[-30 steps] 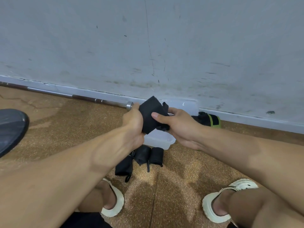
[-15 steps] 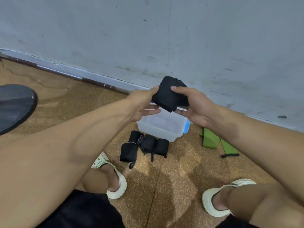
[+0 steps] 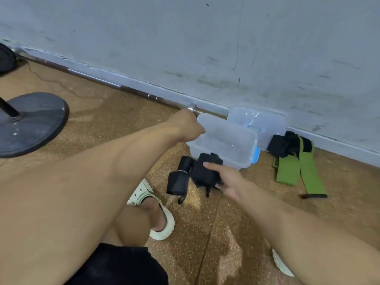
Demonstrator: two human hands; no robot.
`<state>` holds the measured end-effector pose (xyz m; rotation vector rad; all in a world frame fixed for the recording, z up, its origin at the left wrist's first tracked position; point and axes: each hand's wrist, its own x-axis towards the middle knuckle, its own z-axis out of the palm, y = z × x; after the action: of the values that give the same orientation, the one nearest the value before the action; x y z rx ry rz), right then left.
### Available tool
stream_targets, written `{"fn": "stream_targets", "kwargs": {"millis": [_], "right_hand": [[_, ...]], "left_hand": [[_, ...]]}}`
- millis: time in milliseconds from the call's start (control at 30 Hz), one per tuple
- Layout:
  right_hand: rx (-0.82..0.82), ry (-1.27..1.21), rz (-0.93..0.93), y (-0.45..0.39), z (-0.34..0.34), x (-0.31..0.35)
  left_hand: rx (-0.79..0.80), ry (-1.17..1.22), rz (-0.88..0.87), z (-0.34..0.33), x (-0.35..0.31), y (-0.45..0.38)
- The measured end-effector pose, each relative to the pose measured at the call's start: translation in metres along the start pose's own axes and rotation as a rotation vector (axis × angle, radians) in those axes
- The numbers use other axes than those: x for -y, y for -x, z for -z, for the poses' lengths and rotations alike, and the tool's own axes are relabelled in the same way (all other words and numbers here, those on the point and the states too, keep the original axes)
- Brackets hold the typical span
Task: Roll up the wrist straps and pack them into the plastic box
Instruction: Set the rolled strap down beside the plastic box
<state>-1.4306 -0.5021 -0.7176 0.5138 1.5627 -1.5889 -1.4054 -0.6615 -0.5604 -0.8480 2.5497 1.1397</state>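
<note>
While my left hand [image 3: 186,126] grips box [image 3: 236,149] rim, right hand [image 3: 225,179] holds rolled strap [image 3: 207,169]; more rolls [image 3: 178,177] at 9 o'clock, green strap [image 3: 287,169] at 3.

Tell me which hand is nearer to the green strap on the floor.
The right hand. It holds a rolled black strap in front of the plastic box, with the green strap to its right. The left hand grips the box's far left rim.
</note>
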Motion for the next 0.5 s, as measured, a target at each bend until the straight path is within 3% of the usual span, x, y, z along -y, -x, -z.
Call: {"fn": "stream_targets", "kwargs": {"millis": [200,500], "right_hand": [[-0.133,-0.007,-0.216,-0.053,0.014,-0.104],[-0.229,-0.028,-0.207,-0.102,0.002,-0.150]], "left_hand": [[0.058,-0.198,-0.037,-0.007,0.002,-0.011],[0.185,-0.413,0.035,-0.023,0.021,-0.023]]}}
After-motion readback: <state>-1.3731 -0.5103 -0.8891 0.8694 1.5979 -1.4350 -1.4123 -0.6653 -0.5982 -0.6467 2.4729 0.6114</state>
